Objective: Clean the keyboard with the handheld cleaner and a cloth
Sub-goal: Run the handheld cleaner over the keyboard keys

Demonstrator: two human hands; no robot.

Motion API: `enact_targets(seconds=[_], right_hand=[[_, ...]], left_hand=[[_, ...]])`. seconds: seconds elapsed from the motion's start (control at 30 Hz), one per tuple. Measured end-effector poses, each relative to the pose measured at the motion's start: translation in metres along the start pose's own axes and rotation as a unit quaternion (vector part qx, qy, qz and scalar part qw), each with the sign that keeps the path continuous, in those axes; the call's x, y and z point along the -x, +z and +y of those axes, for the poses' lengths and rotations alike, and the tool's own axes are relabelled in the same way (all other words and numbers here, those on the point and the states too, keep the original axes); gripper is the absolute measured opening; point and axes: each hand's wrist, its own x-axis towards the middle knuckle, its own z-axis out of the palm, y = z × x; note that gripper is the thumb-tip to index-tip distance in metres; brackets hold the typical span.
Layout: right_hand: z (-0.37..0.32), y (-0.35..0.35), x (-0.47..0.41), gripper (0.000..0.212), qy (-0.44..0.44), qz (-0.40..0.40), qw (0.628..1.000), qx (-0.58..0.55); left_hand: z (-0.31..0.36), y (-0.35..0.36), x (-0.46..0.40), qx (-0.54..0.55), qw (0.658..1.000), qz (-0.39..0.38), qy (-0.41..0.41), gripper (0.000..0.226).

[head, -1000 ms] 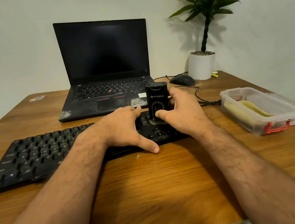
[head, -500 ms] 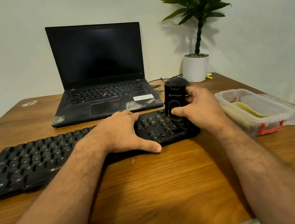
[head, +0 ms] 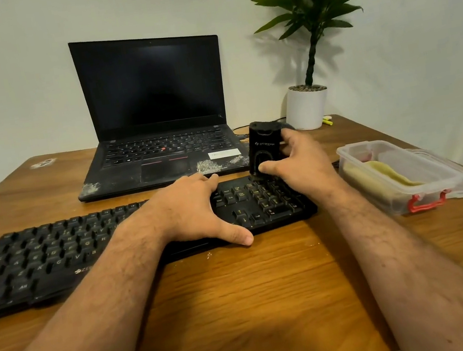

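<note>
Table [head: 276, 305]: wooden.
Near edge: keyboard [head: 38, 256].
Far edge: laptop [head: 159, 156], plant pot [head: 306, 107].
Right edge: plastic box [head: 401, 174].

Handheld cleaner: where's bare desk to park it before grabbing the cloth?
Bare wood lies in front of the keyboard, between the forearms, and far left beside the laptop. It is crowded on the right: plastic box, plant pot and cables behind the right hand holding the cleaner.

Warm dim light, soft shadows, wide-angle edge distortion.
</note>
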Motion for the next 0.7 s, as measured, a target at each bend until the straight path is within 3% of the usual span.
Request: enact_targets(seconds=[0.17,0.3,0.4,0.57,0.7], right_hand=[[0.0024,0.0007,-0.0041,0.052,0.016,0.051,0.998,0.017],[0.0028,0.0032,-0.0017,0.057,0.007,-0.003,1.000,-0.014],[0.0015,0.0024,-0.0031,0.058,0.019,0.053,0.998,0.000],[0.0004,-0.0014,0.0052,0.052,0.018,-0.076,0.994,-0.072],[-0.0034,0.0012,0.0032,0.052,-0.009,0.000,1.000,-0.005]], left_hand=[[-0.0020,0.0002,-0.0014,0.002,1.000,-0.003,-0.002,0.158],[-0.0018,0.0003,-0.0020,-0.005,1.000,-0.002,0.003,0.153],[-0.0033,-0.0002,-0.0008,-0.006,1.000,-0.003,0.008,0.156],[-0.0053,-0.0006,0.0007,-0.010,1.000,-0.005,0.015,0.148],[-0.0030,-0.0005,0.0010,-0.005,1.000,-0.003,0.015,0.147]])
